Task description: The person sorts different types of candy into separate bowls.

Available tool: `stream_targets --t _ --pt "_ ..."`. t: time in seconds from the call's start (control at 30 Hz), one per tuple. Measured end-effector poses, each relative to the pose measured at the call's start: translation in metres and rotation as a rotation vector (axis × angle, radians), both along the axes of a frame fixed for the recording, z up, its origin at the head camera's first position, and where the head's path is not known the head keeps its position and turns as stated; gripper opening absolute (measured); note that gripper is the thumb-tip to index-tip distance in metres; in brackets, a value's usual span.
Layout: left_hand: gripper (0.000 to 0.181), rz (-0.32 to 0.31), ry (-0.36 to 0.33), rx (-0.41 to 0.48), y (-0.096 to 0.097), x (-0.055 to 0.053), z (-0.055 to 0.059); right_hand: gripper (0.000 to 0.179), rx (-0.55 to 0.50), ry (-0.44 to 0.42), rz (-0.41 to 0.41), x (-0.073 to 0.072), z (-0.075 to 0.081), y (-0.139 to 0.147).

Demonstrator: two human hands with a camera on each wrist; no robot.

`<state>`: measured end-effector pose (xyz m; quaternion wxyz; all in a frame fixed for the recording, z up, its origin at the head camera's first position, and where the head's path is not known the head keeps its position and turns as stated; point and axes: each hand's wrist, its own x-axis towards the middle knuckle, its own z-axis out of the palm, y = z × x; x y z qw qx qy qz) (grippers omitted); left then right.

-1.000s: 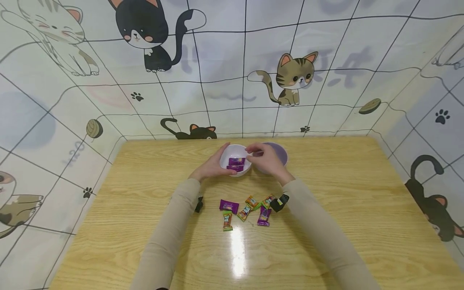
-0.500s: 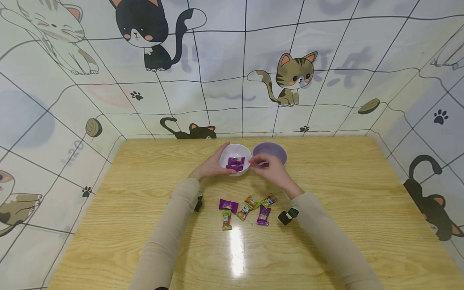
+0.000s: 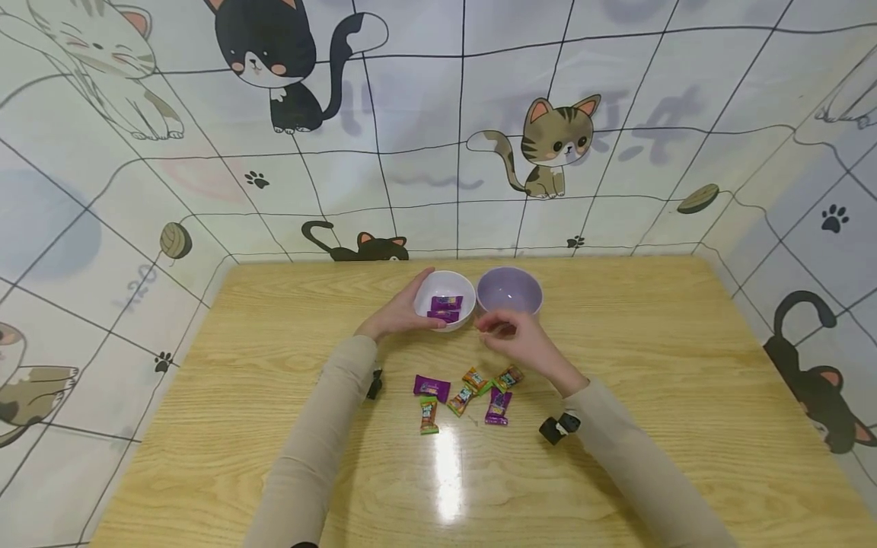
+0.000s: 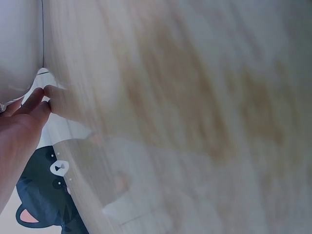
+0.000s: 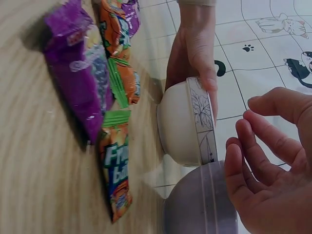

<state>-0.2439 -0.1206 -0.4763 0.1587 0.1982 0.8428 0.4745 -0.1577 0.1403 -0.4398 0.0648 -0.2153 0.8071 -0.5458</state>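
My left hand (image 3: 404,310) grips the white bowl (image 3: 468,283) from its left side, thumb over the near rim. Two purple-wrapped candies (image 3: 447,303) lie inside that bowl. In the right wrist view, a drawn flower pattern shows on the white bowl's outer side (image 5: 178,122). Right beside it stands the purple bowl (image 3: 508,285), with no candy visible in it. My right hand (image 3: 524,342) hovers before the purple bowl and overlaps its near edge in the head view. Its fingers are loosely bent, the thumb apart from them, and nothing is between them (image 5: 278,156).
Nearer me on the wooden table (image 3: 274,304) lie several wrapped candies: a purple one (image 3: 432,388) at left, another purple one (image 3: 498,407) at right, and orange-green ones (image 3: 428,415) around them. A cat-patterned cloth (image 3: 425,129) rises behind the table.
My right hand has drawn back from beside the white bowl's rim, toward me and to the right, uncovering more of the purple bowl. The left hand stays on the white bowl.
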Motion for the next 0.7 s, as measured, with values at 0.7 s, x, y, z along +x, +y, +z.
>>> stream_targets --t 0.7 --pt "0.114 -0.004 0.009 -0.013 -0.001 -0.002 0.000 0.016 0.072 -0.006 0.137 0.019 -0.022 0.013"
